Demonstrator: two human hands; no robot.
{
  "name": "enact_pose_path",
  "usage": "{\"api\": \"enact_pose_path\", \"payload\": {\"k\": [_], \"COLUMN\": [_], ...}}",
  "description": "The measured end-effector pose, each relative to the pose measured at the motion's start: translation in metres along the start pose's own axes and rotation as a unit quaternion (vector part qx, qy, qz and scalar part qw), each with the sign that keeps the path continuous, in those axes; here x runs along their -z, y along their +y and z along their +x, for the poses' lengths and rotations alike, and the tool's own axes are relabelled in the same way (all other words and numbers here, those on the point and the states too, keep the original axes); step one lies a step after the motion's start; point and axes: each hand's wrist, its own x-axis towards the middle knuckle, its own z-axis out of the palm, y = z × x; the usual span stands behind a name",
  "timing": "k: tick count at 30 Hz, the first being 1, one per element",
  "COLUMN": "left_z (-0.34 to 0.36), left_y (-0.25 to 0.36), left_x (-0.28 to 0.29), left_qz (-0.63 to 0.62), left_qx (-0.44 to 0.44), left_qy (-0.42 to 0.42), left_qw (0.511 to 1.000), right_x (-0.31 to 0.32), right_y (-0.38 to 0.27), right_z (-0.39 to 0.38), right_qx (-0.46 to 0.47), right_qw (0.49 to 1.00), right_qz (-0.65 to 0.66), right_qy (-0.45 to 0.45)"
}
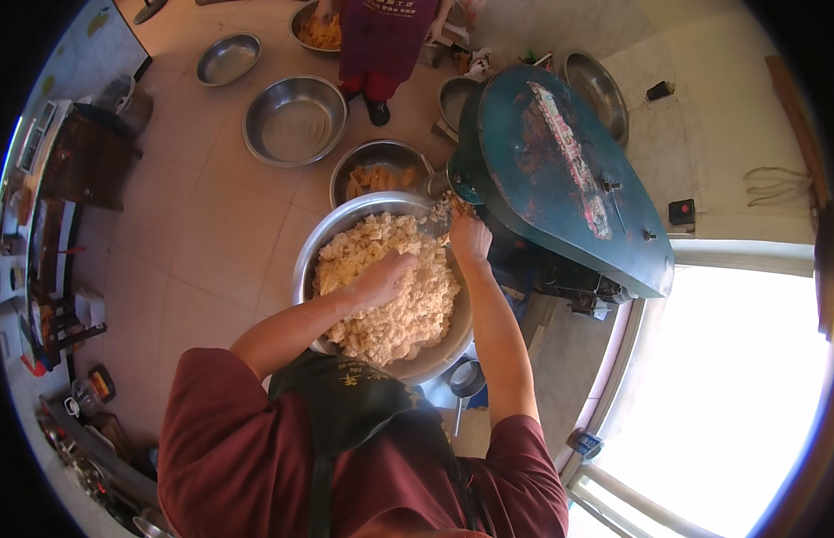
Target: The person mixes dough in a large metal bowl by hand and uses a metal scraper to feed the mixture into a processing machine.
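Big steel basin [314, 260] right in front of me, nearly full of pale crumbly dough [390, 287], heaped to the rim. Behind it a smaller steel bowl [345, 175] with some orange-yellow pieces [377, 179] in it. Further back on the tiled floor [202, 242]: an empty wide steel bowl [294, 119], an empty small one [227, 58], and another bowl [302, 27] with yellow stuff beside a second person's feet [372, 103]. Two more empty steel bowls by the machine, one behind it [596, 85], one at its left [455, 99].

Green machine [560, 175] stands just right of the basin, its worn lid tilted, its edge crowding the basin's far right rim. A small ladle [464, 381] sits below the basin near my apron [345, 403]. Cluttered worktop [54, 224] along the left wall, well apart.

My left hand [381, 278] lies on the dough at the basin's middle, grip loosely curled, fingers pressed into the crumbs. My right hand [469, 235] is at the basin's far right rim next to the machine, grip closed around a clump of dough there; how tightly I cannot tell.
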Motion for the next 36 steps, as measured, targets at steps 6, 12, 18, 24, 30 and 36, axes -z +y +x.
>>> {"api": "enact_pose_path", "payload": {"k": [6,12,18,24,30,36], "left_z": [0.001,0.009,0.025,0.011,0.017,0.089], "left_y": [-0.021,-0.037,-0.029,-0.029,0.023,0.064], "left_x": [0.008,-0.017,-0.011,-0.002,-0.003,-0.002], "left_qz": [-0.026,-0.076,-0.059,0.005,-0.003,0.035], "left_qx": [-0.062,-0.087,-0.132,-0.065,-0.024,0.036], "left_qy": [0.038,0.067,0.046,0.085,-0.013,-0.037], "left_qw": [0.997,0.991,0.988,0.994,1.000,0.998], "right_x": [0.042,0.023,0.015,0.016,0.015,0.035], "right_y": [0.006,-0.007,0.004,-0.004,0.010,0.048], "right_z": [-0.045,-0.015,-0.013,-0.032,-0.007,-0.054], "right_qx": [0.012,0.057,0.045,0.005,0.033,-0.034], "right_qw": [0.999,0.997,0.995,0.995,0.998,0.997], "right_qz": [-0.004,-0.010,-0.010,-0.013,0.007,0.066], "right_qy": [-0.049,-0.056,-0.089,-0.096,-0.046,-0.003]}}
